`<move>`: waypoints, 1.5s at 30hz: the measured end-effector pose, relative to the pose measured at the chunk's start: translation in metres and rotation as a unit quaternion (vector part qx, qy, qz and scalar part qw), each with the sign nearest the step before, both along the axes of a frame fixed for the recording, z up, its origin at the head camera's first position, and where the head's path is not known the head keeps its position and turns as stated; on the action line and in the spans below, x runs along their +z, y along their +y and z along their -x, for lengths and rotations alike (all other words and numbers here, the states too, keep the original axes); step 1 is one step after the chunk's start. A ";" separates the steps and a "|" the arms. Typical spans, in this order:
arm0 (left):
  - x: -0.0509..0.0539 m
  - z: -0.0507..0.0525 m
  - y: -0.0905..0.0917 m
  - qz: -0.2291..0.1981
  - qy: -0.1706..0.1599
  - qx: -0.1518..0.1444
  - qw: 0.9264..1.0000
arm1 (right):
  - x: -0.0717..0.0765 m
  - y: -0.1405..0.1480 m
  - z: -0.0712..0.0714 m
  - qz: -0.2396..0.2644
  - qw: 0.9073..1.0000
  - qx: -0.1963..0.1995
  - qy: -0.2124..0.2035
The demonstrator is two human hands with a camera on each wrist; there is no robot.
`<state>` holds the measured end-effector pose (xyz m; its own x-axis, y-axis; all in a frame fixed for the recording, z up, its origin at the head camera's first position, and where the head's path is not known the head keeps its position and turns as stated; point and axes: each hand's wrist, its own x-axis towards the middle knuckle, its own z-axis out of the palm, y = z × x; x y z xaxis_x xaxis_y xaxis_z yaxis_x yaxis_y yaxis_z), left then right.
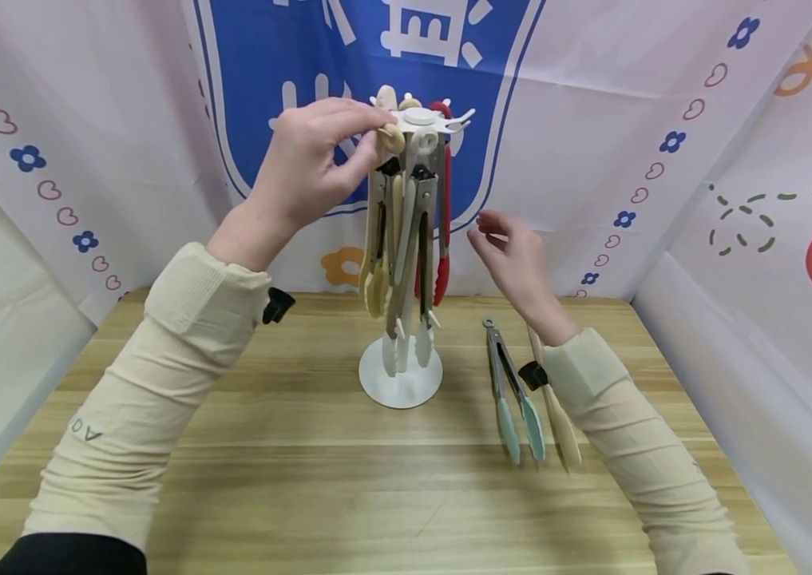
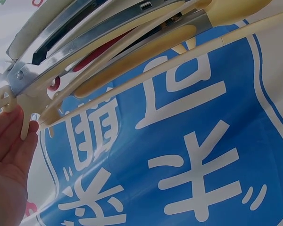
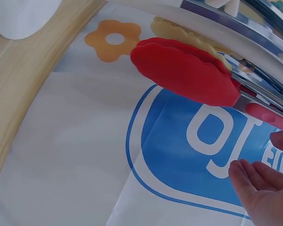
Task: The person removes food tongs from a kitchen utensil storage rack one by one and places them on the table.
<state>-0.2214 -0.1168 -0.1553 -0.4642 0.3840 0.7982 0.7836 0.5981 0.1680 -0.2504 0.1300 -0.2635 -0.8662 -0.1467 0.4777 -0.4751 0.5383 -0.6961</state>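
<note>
A white rack [image 1: 420, 117] on a round base [image 1: 402, 391] holds several hanging tongs and utensils. My left hand [image 1: 312, 160] pinches a cream ring [image 1: 393, 138] at the rack's top left; in the left wrist view the fingers of my left hand [image 2: 12, 155] touch the ring [image 2: 7, 99]. My right hand [image 1: 513, 259] is held in the air right of the rack, fingers slightly bent, holding nothing. Red tongs [image 1: 443, 275] hang between rack and right hand; the right wrist view shows their red heads [image 3: 184, 70] above and left of my right hand [image 3: 266, 188].
Tongs with mint tips [image 1: 506, 391] lie on the wooden table [image 1: 269, 447] at the right, beside a long pale utensil [image 1: 560, 423] partly covered by my right sleeve. A printed cloth [image 1: 578, 96] hangs behind the rack.
</note>
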 end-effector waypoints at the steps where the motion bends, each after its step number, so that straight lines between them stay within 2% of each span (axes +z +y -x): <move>1: 0.000 0.000 0.000 0.000 -0.002 0.000 1.000 | 0.001 0.000 0.000 0.004 1.000 0.003 0.004; 5: 0.000 -0.001 0.002 -0.003 -0.007 0.004 1.000 | 0.004 -0.001 0.000 0.022 0.999 0.021 0.015; 11: 0.000 -0.002 0.004 -0.004 -0.003 0.006 1.000 | 0.008 -0.002 -0.001 0.049 0.997 0.058 0.003; 18: -0.001 -0.004 0.008 0.016 0.013 0.007 1.000 | 0.021 -0.009 -0.019 0.050 0.995 0.083 -0.016; 27: 0.000 -0.005 0.007 0.024 0.012 0.004 1.000 | 0.015 -0.011 -0.011 0.056 0.993 0.097 -0.025; 30: 0.000 -0.005 0.008 0.022 0.011 -0.002 1.000 | 0.006 -0.007 0.000 0.061 0.993 0.103 -0.024; 45: -0.005 0.005 0.002 0.000 0.033 -0.046 0.998 | 0.006 -0.013 0.003 0.067 0.986 0.150 -0.036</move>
<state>-0.2268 -0.1150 -0.1599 -0.3730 0.4232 0.8257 0.8450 0.5225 0.1139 -0.2538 0.1172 -0.2575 -0.8256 -0.3416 0.4492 -0.5459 0.2817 -0.7891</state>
